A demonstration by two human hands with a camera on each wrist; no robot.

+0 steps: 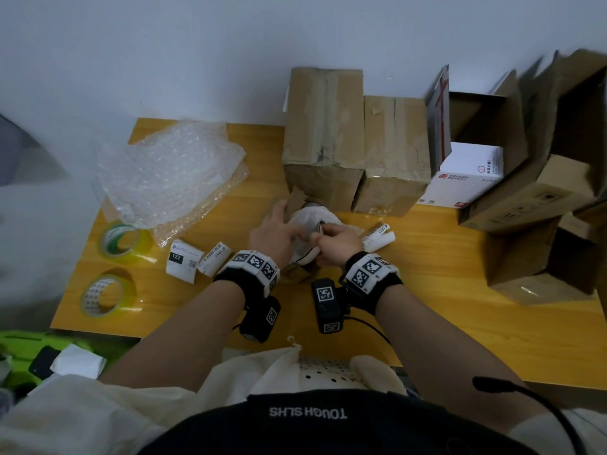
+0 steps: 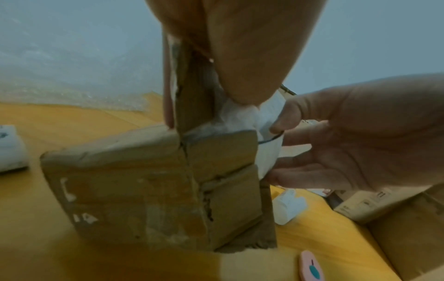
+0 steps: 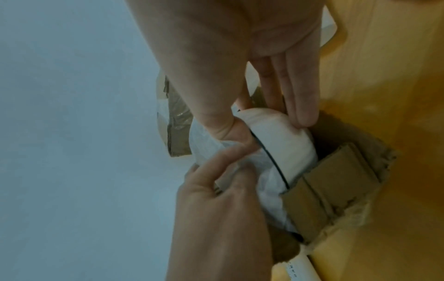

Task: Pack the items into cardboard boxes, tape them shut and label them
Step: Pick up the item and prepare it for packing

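A small worn cardboard box (image 1: 295, 273) (image 2: 144, 190) (image 3: 336, 190) stands open on the yellow table (image 1: 460, 290), right in front of me. A white round item with a thin black rim (image 1: 312, 215) (image 2: 266, 152) (image 3: 283, 144), partly in white wrapping, sticks up out of its top. My right hand (image 1: 338, 244) (image 2: 360, 136) (image 3: 228, 57) grips the item with the thumb on one side and the fingers on the other. My left hand (image 1: 272, 234) (image 2: 240, 57) (image 3: 216, 209) pinches the white wrapping beside the box's raised flap (image 2: 192, 95). The inside of the box is hidden.
Bubble wrap (image 1: 170, 172) lies at the back left, with two tape rolls (image 1: 124, 241) (image 1: 106, 295) at the left edge. Label rolls (image 1: 184, 261) (image 1: 377, 236) flank the hands. Two taped boxes (image 1: 323, 136) (image 1: 394, 152) stand just behind. Open cartons (image 1: 476, 119) crowd the right.
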